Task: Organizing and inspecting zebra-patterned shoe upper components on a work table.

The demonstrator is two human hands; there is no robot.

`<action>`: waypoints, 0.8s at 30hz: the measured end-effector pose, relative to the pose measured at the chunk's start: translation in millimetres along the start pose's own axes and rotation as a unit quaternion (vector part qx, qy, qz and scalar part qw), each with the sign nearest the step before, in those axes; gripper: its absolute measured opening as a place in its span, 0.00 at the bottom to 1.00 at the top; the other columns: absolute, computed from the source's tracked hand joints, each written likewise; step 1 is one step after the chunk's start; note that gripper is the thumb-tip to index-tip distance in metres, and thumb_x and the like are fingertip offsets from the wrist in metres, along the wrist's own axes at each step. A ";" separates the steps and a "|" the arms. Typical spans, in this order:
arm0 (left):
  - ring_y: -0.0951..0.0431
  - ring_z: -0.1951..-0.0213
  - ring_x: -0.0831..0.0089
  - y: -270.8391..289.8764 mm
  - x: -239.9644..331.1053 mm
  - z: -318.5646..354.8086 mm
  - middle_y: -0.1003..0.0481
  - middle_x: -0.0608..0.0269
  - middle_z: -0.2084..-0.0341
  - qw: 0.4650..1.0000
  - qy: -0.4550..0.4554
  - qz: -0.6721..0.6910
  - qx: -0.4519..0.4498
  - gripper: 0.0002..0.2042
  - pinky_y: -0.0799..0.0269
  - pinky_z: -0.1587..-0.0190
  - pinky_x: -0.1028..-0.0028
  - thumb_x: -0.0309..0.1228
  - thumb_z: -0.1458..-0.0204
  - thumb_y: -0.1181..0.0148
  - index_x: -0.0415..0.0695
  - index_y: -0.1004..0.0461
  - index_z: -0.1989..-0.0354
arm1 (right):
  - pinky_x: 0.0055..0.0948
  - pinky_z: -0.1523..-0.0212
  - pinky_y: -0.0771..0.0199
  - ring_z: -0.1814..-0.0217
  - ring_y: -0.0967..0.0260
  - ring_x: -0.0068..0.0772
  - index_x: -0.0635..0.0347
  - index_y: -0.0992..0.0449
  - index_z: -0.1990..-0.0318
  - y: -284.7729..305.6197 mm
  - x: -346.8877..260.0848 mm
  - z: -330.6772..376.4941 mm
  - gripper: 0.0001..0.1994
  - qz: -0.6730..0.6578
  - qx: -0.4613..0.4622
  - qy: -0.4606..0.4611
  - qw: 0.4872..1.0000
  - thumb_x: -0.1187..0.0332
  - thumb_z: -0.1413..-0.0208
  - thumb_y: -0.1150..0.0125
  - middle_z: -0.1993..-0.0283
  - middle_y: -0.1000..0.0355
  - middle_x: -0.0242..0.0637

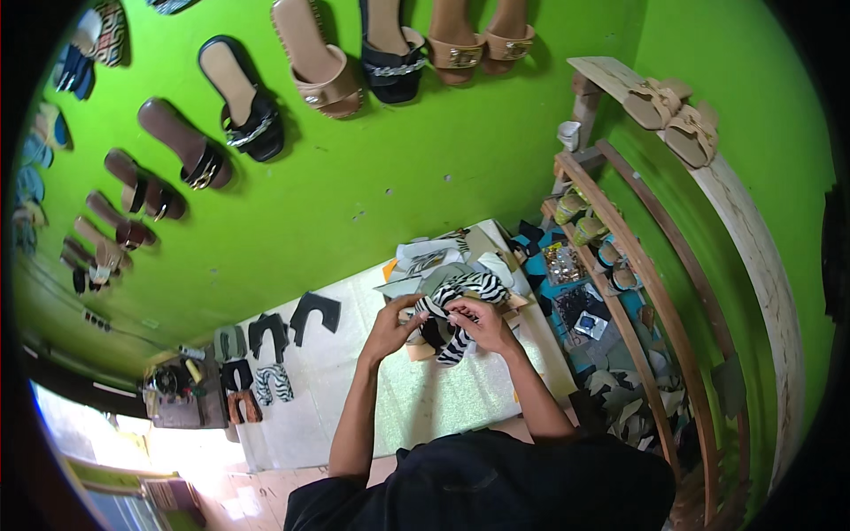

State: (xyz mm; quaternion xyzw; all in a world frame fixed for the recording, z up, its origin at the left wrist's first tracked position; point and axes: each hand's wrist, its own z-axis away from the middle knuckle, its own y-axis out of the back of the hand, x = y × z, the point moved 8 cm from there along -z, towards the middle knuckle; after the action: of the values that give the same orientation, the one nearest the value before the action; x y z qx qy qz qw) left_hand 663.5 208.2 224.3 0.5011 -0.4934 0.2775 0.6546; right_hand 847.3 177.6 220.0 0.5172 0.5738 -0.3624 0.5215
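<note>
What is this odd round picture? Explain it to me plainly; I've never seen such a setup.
There is no machine here, only a person's two bare hands. The single picture comes from a wide fisheye camera worn on the head, looking down, so straight edges bend near the rim. The left hand and right hand hold a zebra-striped piece between their fingers. Below is a white-covered table, with a heap of scraps by the hands and curved cut-outs toward the left. Sandals line the green wall beyond.
</note>
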 end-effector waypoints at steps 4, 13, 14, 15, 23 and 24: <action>0.24 0.63 0.76 13.7 -9.3 34.0 0.23 0.65 0.67 0.991 0.072 0.109 0.007 0.10 0.27 0.56 0.73 0.28 0.45 0.35 0.37 0.24 0.58 | 0.20 0.58 0.27 0.60 0.28 0.18 0.66 0.24 0.51 -17.4 8.8 -0.8 0.11 -0.124 -0.032 -0.059 0.990 0.74 0.41 0.39 0.60 0.24 0.33; 0.27 0.72 0.84 75.5 -19.1 130.7 0.24 0.71 0.76 0.945 0.108 0.236 0.199 0.03 0.32 0.64 0.80 0.23 0.46 0.36 0.40 0.23 0.65 | 0.14 0.61 0.32 0.62 0.35 0.13 0.53 0.37 0.37 -89.8 20.9 15.6 0.33 -0.250 -0.127 -0.113 0.953 0.80 0.50 0.32 0.60 0.36 0.28; 0.27 0.72 0.84 80.8 -23.3 143.4 0.24 0.71 0.76 0.942 0.109 0.237 0.211 0.03 0.32 0.64 0.80 0.23 0.46 0.36 0.40 0.23 0.65 | 0.14 0.61 0.32 0.62 0.36 0.13 0.53 0.37 0.37 -99.1 17.0 17.1 0.33 -0.255 -0.128 -0.110 0.952 0.80 0.51 0.31 0.60 0.36 0.28; 0.27 0.72 0.83 86.7 -32.1 158.7 0.23 0.71 0.75 0.938 0.123 0.225 0.233 0.04 0.31 0.64 0.80 0.24 0.46 0.36 0.39 0.23 0.65 | 0.14 0.61 0.32 0.62 0.35 0.13 0.53 0.36 0.37 -109.2 15.7 20.0 0.33 -0.248 -0.132 -0.118 0.952 0.80 0.51 0.31 0.59 0.36 0.29; 0.28 0.66 0.83 131.7 -60.9 283.9 0.25 0.66 0.70 0.918 0.107 0.235 0.301 0.18 0.30 0.64 0.80 0.18 0.51 0.36 0.39 0.28 0.50 | 0.16 0.58 0.29 0.63 0.32 0.14 0.67 0.27 0.50 -211.3 -9.3 41.6 0.17 -0.169 -0.194 -0.068 0.964 0.82 0.49 0.37 0.53 0.29 0.34; 0.28 0.66 0.83 135.8 -64.7 302.1 0.25 0.66 0.70 0.915 0.106 0.238 0.308 0.18 0.30 0.64 0.80 0.18 0.51 0.36 0.39 0.28 0.50 | 0.15 0.59 0.29 0.64 0.32 0.14 0.67 0.27 0.49 -225.8 -13.0 47.0 0.18 -0.156 -0.203 -0.063 0.965 0.82 0.49 0.37 0.52 0.28 0.34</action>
State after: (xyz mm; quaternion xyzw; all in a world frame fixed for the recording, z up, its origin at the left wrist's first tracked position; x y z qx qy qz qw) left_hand 412.7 -17.5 219.8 0.5133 -0.4154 0.6149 0.4310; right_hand 637.5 84.3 195.7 0.2809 0.6751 -0.3473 0.5871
